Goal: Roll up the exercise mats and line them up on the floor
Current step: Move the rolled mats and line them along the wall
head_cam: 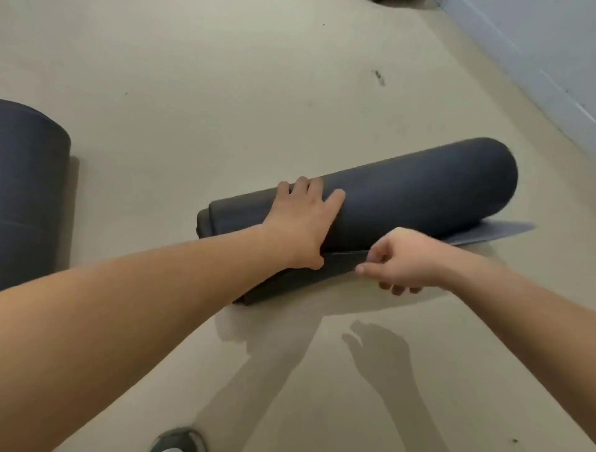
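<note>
**Forearms reach down to a nearly rolled mat**

Two bare forearms run in from the lower corners, cut off by the frame. Between them, at the bottom edge, a shoe (177, 440) shows only its grey toe.

The left hand (300, 222) lies flat on the near end of the dark mat (419, 200). Its fingers spread over the curve, the grip wide and holding nothing.

The right hand (403, 261) sits just below the roll, thumb on top and fingers curled under. Its grip is closed on the mat's loose flap (493, 234), which sticks out flat along the floor (193, 80). The hand covers the spot it pinches.

The mat lies on the floor in mid-frame, slanting up to the right, near a pale wall (548, 48). A second mat (29, 193), rolled, sits well apart at the left, partly cut off. At the top edge a dark shape (396, 1) is too cropped to identify.
</note>
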### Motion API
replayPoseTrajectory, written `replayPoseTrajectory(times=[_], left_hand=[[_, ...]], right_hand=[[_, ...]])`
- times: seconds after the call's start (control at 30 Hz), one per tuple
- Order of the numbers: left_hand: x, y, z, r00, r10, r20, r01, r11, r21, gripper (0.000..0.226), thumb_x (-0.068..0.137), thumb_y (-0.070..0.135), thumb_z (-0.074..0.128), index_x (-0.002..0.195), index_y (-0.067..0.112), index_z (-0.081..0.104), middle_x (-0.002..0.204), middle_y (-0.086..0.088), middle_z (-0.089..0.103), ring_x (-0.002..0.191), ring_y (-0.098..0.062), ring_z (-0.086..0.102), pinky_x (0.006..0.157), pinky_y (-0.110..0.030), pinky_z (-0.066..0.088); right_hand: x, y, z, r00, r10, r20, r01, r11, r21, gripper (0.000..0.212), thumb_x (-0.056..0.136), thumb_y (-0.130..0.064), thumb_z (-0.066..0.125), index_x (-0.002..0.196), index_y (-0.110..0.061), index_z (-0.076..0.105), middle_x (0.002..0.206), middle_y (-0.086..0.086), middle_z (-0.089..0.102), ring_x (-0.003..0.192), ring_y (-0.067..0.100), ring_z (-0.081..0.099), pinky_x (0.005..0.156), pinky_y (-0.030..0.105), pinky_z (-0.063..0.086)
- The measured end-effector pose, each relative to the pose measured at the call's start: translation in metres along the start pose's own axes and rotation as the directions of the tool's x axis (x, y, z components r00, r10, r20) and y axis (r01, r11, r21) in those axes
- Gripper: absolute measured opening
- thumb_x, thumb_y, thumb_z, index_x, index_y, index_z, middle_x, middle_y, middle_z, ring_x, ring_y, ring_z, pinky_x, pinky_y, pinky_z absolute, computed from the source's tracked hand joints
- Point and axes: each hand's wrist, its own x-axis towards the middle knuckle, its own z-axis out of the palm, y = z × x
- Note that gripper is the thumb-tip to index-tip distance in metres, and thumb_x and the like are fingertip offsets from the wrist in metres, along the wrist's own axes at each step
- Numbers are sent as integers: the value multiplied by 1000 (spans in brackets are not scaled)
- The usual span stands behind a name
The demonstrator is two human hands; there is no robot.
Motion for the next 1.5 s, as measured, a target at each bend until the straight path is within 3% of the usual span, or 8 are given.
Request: replayPoseTrajectory(times=[0.07,0.2,0.4,0.5,0.57,0.8,1.3,1.5], left_hand=[[-10,4,12,985,164,-51,-151,969,197,123,73,43,86,162,19,4,153,-22,26,142,-41,28,116,-55,29],[-43,-3,56,916,364,-166,-281,881,381,126,69,23,86,166,12,6,149,-27,27,139,-45,31,116,-59,31],[-81,-21,75,813,334,-476,-368,930,23,78,86,39,74,154,13,48,143,-15,52,130,-36,51,113,-51,38],[-73,-56,36,912,-289,-290,182,920,-347,105,82,70,70,162,17,27,162,-12,29,148,-35,31,121,-54,31],[-69,-71,23,825,-565,10,501,721,-479,128,63,90,68,160,21,21,161,-5,26,149,-30,26,120,-49,34],[-81,-77,28,766,-607,213,610,580,-540,143,41,87,81,156,26,23,142,1,43,136,-23,47,99,-47,53],[-83,-28,35,773,-629,83,555,607,-569,107,61,79,81,145,30,38,128,7,53,118,-19,58,86,-39,55],[-106,-45,34,807,-566,170,516,533,-671,87,71,79,75,137,30,46,133,10,59,115,-15,61,95,-40,54]], right_hand=[[-4,8,-32,977,-68,-200,53,996,-76,31,87,-58,73,106,-33,68,92,-13,71,93,14,69,80,38,59],[10,15,-28,961,-189,-203,100,918,-383,124,60,-77,79,158,-53,6,159,2,30,148,29,30,113,49,41],[12,-10,6,982,-151,-112,78,868,-490,161,41,-79,85,151,-49,-29,147,8,23,133,33,38,101,51,48],[2,-20,25,977,-142,-160,36,845,-534,159,46,-78,84,149,-45,-33,150,11,15,139,37,30,106,59,43],[-4,-17,31,973,-162,-165,49,842,-538,155,52,-80,81,150,-41,-33,155,13,7,147,38,20,112,62,37],[-6,-31,31,950,-285,-127,208,881,-426,122,58,-88,68,150,-37,5,154,4,16,145,29,29,116,55,36],[-6,-24,31,965,-234,-122,146,857,-494,153,47,-88,77,143,-60,-38,158,12,11,145,37,23,108,62,39],[0,-46,15,937,-348,-29,317,882,-350,99,61,-84,73,138,-46,22,133,-1,27,128,27,34,100,50,49]])
